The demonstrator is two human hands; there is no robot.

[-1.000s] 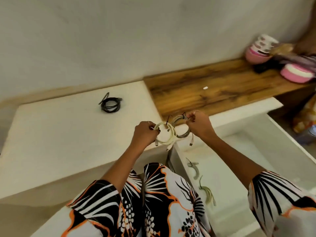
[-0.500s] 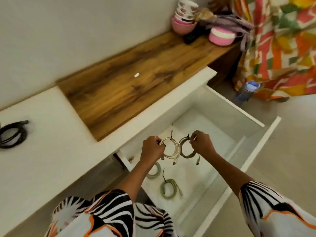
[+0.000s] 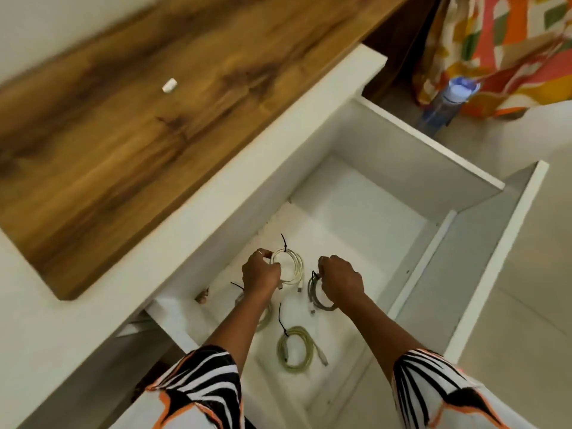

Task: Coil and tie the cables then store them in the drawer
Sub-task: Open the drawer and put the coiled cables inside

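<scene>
Storage step, coiling and tying look done for these two. Your left hand (image 3: pixel 260 275) pinches the white coil (image 3: pixel 289 267), lower centre of the frame, low inside the open drawer (image 3: pixel 433 168); black tie (image 3: pixel 283 243) sticks up off its top. Your right hand (image 3: pixel 340 278) is curled round the grey coil (image 3: pixel 318 297), just right of the white one, also down in the drawer. Can't tell whether either coil touches the drawer floor yet.

Already in there: a greenish coil (image 3: pixel 295 351) lying flat below your hands, and another coil (image 3: pixel 266 317) mostly hidden under your left forearm.

Next move, my read: lower both until they rest flat, then let the fingers go slack. Bare floor sits toward the upper right of the drawer, so drop the grey one there, apart from the greenish coil. Watch the loose connector ends so they don't hook a neighbour's tie.

Small white bit (image 3: pixel 169 85) on the wooden tabletop (image 3: pixel 123 134), upper left; blurred, can't identify. Drawer isn't shut yet.
</scene>
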